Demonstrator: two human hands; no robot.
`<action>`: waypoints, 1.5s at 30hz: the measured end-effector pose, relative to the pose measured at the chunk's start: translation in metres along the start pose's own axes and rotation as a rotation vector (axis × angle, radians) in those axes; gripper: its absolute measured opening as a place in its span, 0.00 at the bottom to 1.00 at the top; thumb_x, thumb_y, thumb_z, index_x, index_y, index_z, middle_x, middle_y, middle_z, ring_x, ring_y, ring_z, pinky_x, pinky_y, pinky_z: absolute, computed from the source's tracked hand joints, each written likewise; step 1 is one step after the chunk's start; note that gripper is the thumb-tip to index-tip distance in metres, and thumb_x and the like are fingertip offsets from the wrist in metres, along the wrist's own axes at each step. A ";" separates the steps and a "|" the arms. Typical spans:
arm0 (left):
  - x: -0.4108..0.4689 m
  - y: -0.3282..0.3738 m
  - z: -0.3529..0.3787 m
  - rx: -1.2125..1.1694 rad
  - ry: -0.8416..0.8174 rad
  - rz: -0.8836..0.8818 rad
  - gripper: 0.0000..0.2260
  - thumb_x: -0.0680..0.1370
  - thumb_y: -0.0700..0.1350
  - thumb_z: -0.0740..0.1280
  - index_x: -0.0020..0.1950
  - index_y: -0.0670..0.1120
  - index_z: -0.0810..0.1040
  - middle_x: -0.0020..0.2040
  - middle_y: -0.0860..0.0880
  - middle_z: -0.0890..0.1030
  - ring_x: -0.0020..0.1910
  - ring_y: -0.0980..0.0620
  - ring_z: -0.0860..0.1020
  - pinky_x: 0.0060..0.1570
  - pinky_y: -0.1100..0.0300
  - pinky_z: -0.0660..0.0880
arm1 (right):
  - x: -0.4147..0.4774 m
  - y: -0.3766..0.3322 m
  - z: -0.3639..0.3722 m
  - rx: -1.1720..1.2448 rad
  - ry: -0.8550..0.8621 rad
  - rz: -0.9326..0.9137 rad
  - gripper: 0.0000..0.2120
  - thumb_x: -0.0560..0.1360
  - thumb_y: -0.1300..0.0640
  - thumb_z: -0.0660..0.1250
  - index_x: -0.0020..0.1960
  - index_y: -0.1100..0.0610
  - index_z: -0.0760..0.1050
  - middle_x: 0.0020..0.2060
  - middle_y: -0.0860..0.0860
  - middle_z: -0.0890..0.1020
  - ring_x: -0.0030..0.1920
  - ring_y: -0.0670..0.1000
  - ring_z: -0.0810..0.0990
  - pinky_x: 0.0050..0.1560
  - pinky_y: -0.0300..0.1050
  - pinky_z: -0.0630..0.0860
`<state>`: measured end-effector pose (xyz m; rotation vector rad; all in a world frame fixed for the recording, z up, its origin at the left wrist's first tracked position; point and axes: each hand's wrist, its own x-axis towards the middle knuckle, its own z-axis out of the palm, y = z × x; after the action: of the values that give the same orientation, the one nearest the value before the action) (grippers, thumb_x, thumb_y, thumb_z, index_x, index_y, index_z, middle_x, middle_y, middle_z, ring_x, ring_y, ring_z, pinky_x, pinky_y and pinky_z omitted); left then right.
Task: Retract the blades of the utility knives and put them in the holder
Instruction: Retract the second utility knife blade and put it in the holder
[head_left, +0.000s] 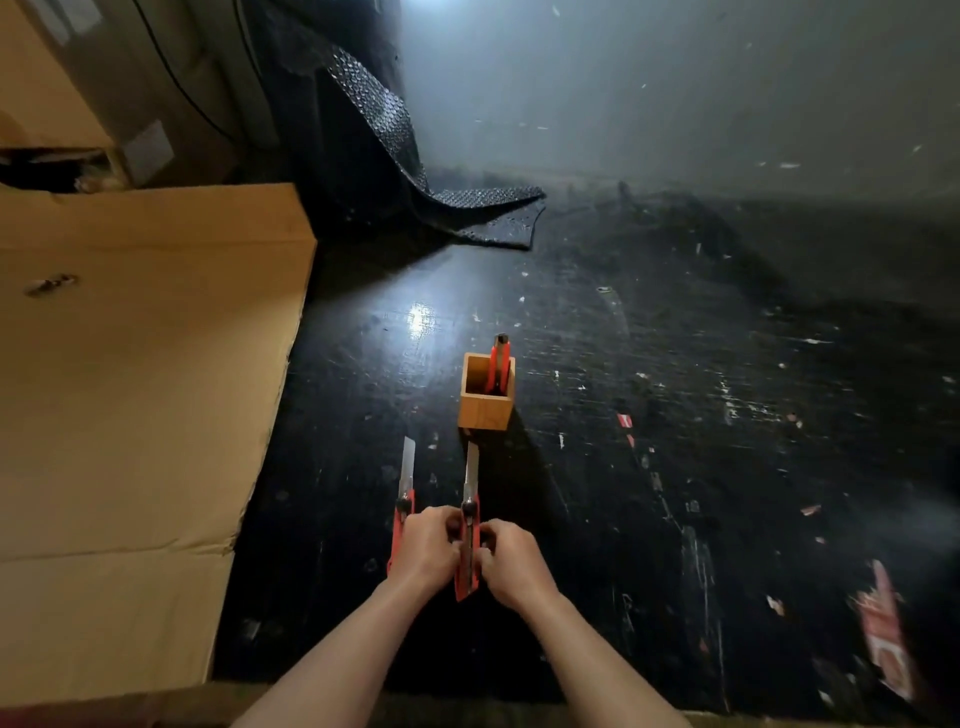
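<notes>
A red utility knife (469, 519) with its blade out is held between both hands, blade pointing at the wooden holder (486, 410). My left hand (425, 551) grips its left side, with fingers near the black slider. My right hand (511, 564) grips its right side. A second red knife (404, 499), blade extended, lies on the black surface just left of my left hand, partly hidden by it. One more red knife (500, 361) stands inside the holder, leaning against its far right corner.
A large flat cardboard sheet (135, 415) covers the left side. Black bubble wrap (457, 208) trails down at the back. A red-and-white paper scrap (883, 639) lies at the right front. The black worktop (675, 415) is scratched and dotted with bits.
</notes>
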<state>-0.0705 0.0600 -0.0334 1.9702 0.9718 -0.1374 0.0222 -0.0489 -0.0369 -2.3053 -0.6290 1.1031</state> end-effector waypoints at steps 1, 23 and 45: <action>-0.001 0.001 0.002 -0.020 0.004 -0.009 0.12 0.76 0.37 0.74 0.56 0.50 0.86 0.44 0.58 0.85 0.44 0.65 0.82 0.49 0.66 0.81 | -0.002 0.000 0.001 0.025 -0.009 0.012 0.08 0.78 0.58 0.69 0.52 0.44 0.78 0.49 0.48 0.83 0.47 0.45 0.84 0.51 0.47 0.84; -0.014 0.083 -0.072 -0.728 -0.049 0.151 0.15 0.78 0.29 0.69 0.59 0.45 0.84 0.51 0.44 0.89 0.49 0.44 0.89 0.46 0.47 0.86 | -0.024 -0.058 -0.090 0.412 0.189 -0.334 0.12 0.76 0.65 0.72 0.56 0.53 0.78 0.47 0.52 0.87 0.48 0.50 0.87 0.52 0.57 0.85; -0.015 0.146 -0.125 -0.792 -0.070 0.265 0.20 0.76 0.23 0.63 0.57 0.43 0.84 0.48 0.40 0.89 0.44 0.43 0.89 0.41 0.50 0.86 | -0.046 -0.122 -0.165 0.221 0.412 -0.727 0.12 0.80 0.64 0.68 0.56 0.48 0.78 0.50 0.43 0.83 0.50 0.45 0.84 0.46 0.40 0.85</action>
<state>-0.0155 0.1068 0.1452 1.3229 0.5762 0.2892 0.1059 -0.0227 0.1536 -1.7887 -0.9991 0.3249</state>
